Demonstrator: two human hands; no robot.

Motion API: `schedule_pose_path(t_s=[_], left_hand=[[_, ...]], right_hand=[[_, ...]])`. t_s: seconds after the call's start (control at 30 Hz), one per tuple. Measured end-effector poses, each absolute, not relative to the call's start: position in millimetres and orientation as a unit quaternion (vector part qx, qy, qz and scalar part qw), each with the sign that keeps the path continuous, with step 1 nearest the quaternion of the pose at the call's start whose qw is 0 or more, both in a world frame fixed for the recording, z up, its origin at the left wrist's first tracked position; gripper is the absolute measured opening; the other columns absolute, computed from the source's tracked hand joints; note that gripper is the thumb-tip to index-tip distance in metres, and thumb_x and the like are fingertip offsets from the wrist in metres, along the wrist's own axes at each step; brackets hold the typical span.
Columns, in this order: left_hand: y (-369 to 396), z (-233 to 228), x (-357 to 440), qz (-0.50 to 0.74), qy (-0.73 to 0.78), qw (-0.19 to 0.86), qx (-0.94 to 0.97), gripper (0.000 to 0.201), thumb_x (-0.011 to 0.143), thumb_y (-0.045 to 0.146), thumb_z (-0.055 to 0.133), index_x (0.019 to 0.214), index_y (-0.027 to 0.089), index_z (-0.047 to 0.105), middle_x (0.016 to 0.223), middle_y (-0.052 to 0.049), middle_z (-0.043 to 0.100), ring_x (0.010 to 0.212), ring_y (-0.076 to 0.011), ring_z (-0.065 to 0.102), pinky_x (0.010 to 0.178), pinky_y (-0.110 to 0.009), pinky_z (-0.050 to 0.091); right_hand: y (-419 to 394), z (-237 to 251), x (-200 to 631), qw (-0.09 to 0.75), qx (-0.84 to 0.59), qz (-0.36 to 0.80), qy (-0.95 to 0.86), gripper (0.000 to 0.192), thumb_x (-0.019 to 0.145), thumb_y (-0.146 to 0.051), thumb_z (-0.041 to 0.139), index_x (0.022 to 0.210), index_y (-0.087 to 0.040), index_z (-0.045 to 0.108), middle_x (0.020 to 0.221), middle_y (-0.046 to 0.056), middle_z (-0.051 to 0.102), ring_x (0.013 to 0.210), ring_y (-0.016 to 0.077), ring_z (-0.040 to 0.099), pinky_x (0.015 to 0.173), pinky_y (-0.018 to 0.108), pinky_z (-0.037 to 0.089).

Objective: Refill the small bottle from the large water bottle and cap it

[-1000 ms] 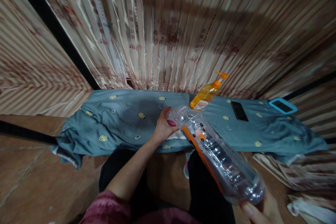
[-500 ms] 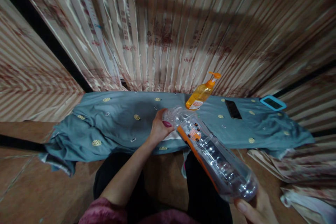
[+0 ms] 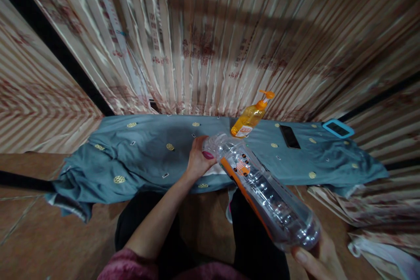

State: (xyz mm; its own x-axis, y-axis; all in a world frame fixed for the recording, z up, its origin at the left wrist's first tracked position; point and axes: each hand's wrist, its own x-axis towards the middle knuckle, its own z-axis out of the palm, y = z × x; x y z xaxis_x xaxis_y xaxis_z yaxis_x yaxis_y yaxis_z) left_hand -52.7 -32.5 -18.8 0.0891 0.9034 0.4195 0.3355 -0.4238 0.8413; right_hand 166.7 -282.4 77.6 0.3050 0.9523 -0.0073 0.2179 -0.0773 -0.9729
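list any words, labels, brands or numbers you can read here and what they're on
Nothing here can be read for certain.
Clear plastic bottle, held by the right hand at its base and the left hand at its neck: orange label with a red and white logo, too blurred to read.
Orange pump bottle: white label, too small to read.
Curtain: red printed marks, blurred.
Black phone and blue-cased phone: screens dark.

wall: striped satin curtains (image 3: 210,39) with reddish print fill the far side, a dark vertical gap (image 3: 55,48) at left | floor: brown tiles (image 3: 39,236) near left | furniture: low surface draped in blue-grey cloth (image 3: 147,148) with gold dots | light: dim, warm, a shadow bar across the curtains
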Motion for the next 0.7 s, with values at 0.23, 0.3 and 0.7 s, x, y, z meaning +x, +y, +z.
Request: schedule_pose_path(t_s=[0.23,0.3,0.7], left_hand=[[-33.3,-17.3,-52.1,0.493,0.465,0.291,0.675,0.074,0.061,0.037,0.096,0.123,0.021,0.060,0.121,-0.009,0.067,0.118,-0.0322,0.068,0.107,-0.050,0.056],[-33.6,-17.0,-51.8,0.492,0.467,0.290,0.675,0.073,0.061,0.034,0.096,0.123,0.021,0.060,0.121,-0.009,0.068,0.118,-0.0322,0.068,0.107,-0.049,0.056],[-34.4,-17.6,-49.7,0.494,0.469,0.294,0.670,0.076,0.059,0.028,0.097,0.124,0.019,0.059,0.122,-0.011,0.067,0.118,-0.0330,0.068,0.107,-0.050,0.056]], right_hand=[[-283.0,77.9,176.0,0.480,-0.617,0.396,-0.481,0.066,0.084,-0.053,0.080,0.144,-0.031,0.061,0.138,0.007,0.073,0.128,0.0335,0.070,0.103,0.037,0.059],[-282.1,78.2,169.9,0.492,-0.617,0.396,-0.469,0.067,0.081,-0.054,0.083,0.141,-0.031,0.064,0.136,0.007,0.075,0.126,0.0339,0.071,0.102,0.036,0.059],[-287.9,69.6,181.9,0.459,-0.630,0.369,-0.507,0.067,0.087,-0.053,0.077,0.147,-0.027,0.060,0.136,0.010,0.074,0.127,0.0343,0.071,0.103,0.038,0.059]])
